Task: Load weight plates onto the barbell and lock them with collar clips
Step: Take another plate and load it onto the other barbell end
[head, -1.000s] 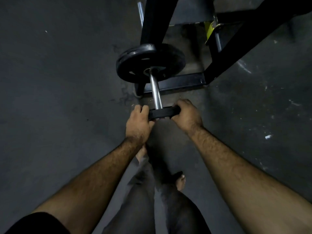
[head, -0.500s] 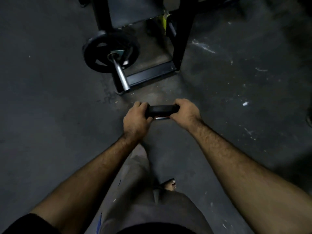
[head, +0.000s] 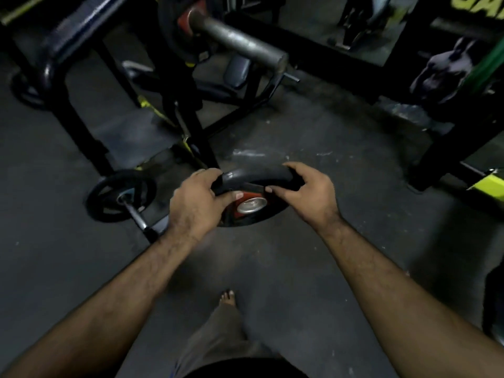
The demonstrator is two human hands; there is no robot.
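Dim gym floor (head: 313,255), dark rubber w/ scuffs; black rack frame (head: 76,124) at 10 o'clock. Both hands carry one weight plate (head: 253,192) at frame centre, off the bar: left hand (head: 196,203) clenched on its near-left rim, right hand (head: 308,192) hooked over far-right rim, thumb on plate face. Barbell sleeve (head: 136,214) at 9 o'clock already bears a small plate (head: 120,196), no collar clip seen on it. Bare foot (head: 227,297) at 6 o'clock. Risk (judged): rim-only grip may slip → plate drops near toes; bore misaligned w/ sleeve tip → jam or bar shifts on rack.
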